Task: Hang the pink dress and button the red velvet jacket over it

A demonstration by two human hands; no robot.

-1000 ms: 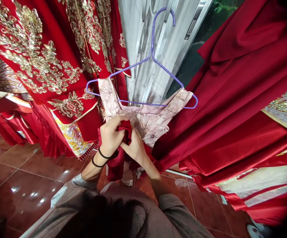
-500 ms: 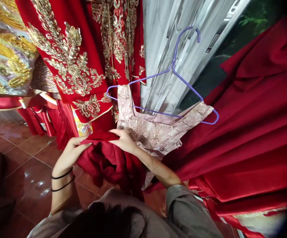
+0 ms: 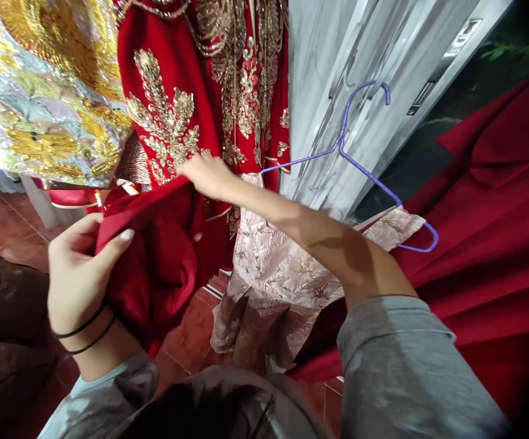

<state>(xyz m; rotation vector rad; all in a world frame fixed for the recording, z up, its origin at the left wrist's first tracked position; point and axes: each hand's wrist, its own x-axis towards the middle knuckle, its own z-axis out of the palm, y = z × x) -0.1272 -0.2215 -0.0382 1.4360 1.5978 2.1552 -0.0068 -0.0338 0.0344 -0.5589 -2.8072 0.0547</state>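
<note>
A dark red cloth is stretched between my two hands, its lower part bunched and hanging in folds. My left hand, with two black bands on the wrist, pinches one end of its top edge, thumb on the near side. Farther off, my right hand grips the other end, the forearm reaching across a pink brocade dress. That dress hangs by its straps from a purple hanger, partly hidden behind my arm. Whether the cloth is a whole garment I cannot tell.
Red garments with gold beading hang ahead, beside a yellow and silver sequinned garment at left. Large dark red drapery fills the right. Behind the hanger are pale grey panels. Brown tiles cover the floor.
Both hands have moved left with the red cloth, and the cloth is held more spread out. My right forearm now crosses in front of the pink dress. The view has shifted left.
</note>
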